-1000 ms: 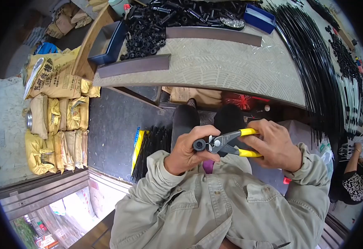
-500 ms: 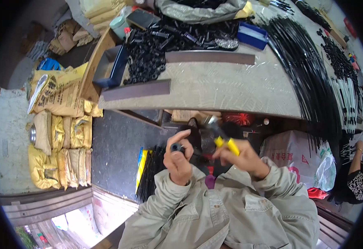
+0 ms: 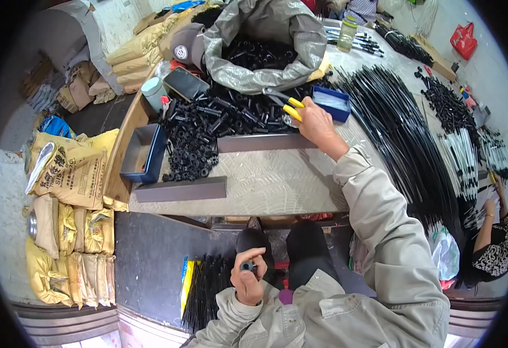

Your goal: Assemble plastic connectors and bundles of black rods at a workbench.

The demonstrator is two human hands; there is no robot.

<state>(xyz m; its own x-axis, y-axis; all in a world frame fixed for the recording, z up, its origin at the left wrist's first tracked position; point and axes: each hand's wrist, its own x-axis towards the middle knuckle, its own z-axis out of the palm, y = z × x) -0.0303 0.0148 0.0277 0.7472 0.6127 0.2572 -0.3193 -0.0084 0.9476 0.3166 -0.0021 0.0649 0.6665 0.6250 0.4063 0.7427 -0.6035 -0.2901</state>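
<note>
The right hand (image 3: 318, 123) is now out over the bench (image 3: 277, 180), fingers closed about the yellow handles of the pliers (image 3: 293, 109). A second ago both hands were together above the lap, with the pliers' head at the end of the black tube (image 3: 247, 267); half a second ago the two had parted, and the pliers were near the bench's front edge. Now the pliers are at the far side, their head by the foot of the grey sack (image 3: 248, 82) and their handles just left of a blue box (image 3: 330, 105). Whether they touch the parts below cannot be told.

The left hand (image 3: 248, 287) has stayed low over the lap, thumb and fingers curled round the tube, whose open end faces up. The tube is well apart from the pliers.

The view has tipped upward, so the sack's open mouth, a bottle (image 3: 347, 33) and a red bag (image 3: 464, 42) have come into sight. Black parts (image 3: 207, 130) lie heaped left of the pliers, behind a grey bar (image 3: 260, 143); long black rods (image 3: 390, 139) lie to the right of the hand.
</note>
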